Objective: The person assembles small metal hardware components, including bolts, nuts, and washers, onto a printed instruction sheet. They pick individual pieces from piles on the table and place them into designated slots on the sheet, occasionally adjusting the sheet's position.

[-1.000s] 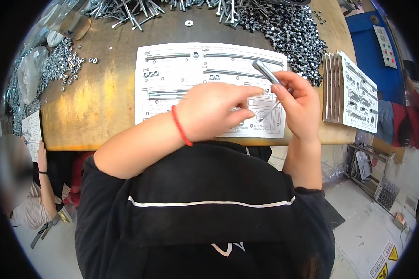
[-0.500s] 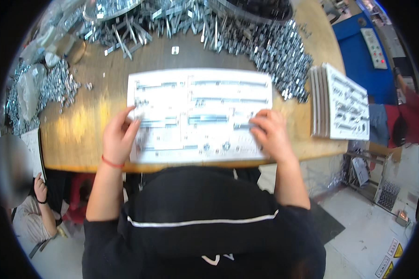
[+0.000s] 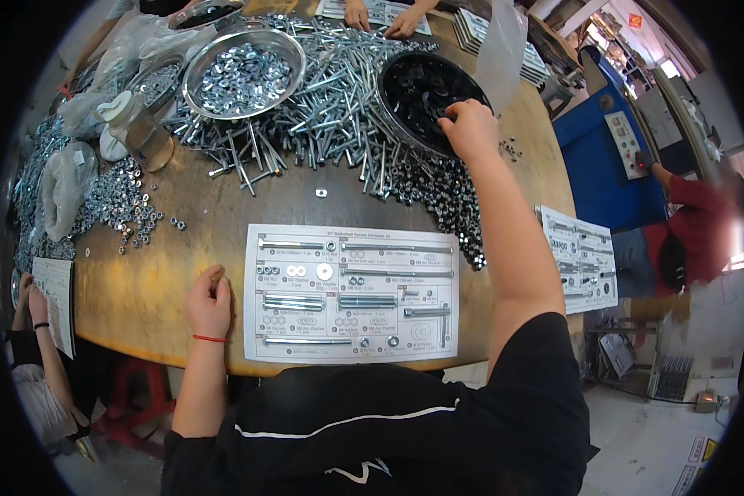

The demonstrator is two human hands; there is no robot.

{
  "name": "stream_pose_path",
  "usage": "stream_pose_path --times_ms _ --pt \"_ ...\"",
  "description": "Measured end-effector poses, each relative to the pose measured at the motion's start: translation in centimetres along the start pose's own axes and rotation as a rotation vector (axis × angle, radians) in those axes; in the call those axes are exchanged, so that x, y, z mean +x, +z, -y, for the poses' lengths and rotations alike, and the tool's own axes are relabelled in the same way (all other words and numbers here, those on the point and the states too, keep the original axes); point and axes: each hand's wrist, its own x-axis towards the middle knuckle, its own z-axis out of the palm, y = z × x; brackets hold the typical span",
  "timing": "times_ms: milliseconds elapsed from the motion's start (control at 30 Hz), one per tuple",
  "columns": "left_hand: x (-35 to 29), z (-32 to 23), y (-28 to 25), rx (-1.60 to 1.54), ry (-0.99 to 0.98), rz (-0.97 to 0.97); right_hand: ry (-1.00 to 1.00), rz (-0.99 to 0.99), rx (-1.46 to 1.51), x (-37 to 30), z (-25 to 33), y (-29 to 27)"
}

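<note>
Fingers (image 3: pixel 451 116) of the right hand (image 3: pixel 476 136) bend inward at the black bowl (image 3: pixel 397 128), any hold unclear; the left hand (image 3: pixel 209 306), half-curled, looks empty beside the white card (image 3: pixel 430 351); likely picking the bowl's dark pieces (image 3: pixel 417 97), next needing a firm pinch

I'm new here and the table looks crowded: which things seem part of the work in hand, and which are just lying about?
Seemingly in use:
black pieces, under the right hand
their bowl
printed hardware card, beside the left hand
probably the bolt pile

Seemingly just lying about:
clear jar
clear plastic bag at far left
</note>
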Motion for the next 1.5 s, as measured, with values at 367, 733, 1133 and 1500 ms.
stream_pose_path --times_ms 367,733,1133,1500 --pt "-0.4 -0.3 -0.1 0.028 0.005 -0.054 0.064 -0.061 -0.003 1.6 0.2 2.3" --pt "0.2 1.4 0.6 0.048 -0.013 0.05 0.157 0.071 0.711 -19.2 1.2 -5.2" --pt "0.0 0.5 0.0 0.066 -0.028 0.071 0.432 0.306 0.596 -36.1 3.2 -1.6" --pt "-3.4 -5.8 1.9 -0.614 -0.263 0.304 0.526 0.089 0.615 -38.0 -1.2 2.3"
